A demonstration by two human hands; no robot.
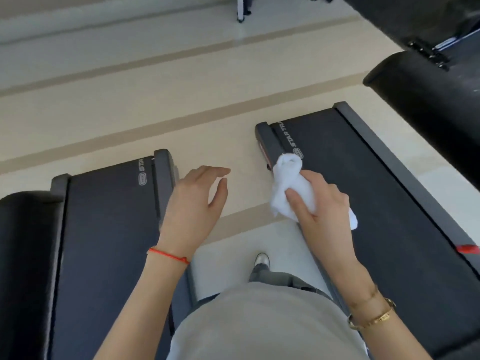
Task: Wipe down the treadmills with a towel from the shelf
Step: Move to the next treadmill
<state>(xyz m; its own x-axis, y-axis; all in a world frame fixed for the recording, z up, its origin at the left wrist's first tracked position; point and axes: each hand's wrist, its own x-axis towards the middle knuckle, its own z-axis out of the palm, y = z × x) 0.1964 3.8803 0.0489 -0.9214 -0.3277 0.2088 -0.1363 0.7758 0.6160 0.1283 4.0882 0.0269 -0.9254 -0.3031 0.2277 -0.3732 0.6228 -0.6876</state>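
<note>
Right-hand fingers [301,201] bunch the towel [288,188] over the right treadmill [363,178] near its side rail [272,144]; left hand [194,201] hangs open, holding nothing, beside the left treadmill [109,216]. Best flatten the wad, then press long overlapping strokes along rail and belt

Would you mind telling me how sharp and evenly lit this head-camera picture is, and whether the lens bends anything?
Head view: soft even light, no hard shadows; wide-angle lens bows the floor stripes and splays both treadmill belts; slight softness overall, the white towel in the right hand nearly blown out, the belt lettering still legible.
</note>
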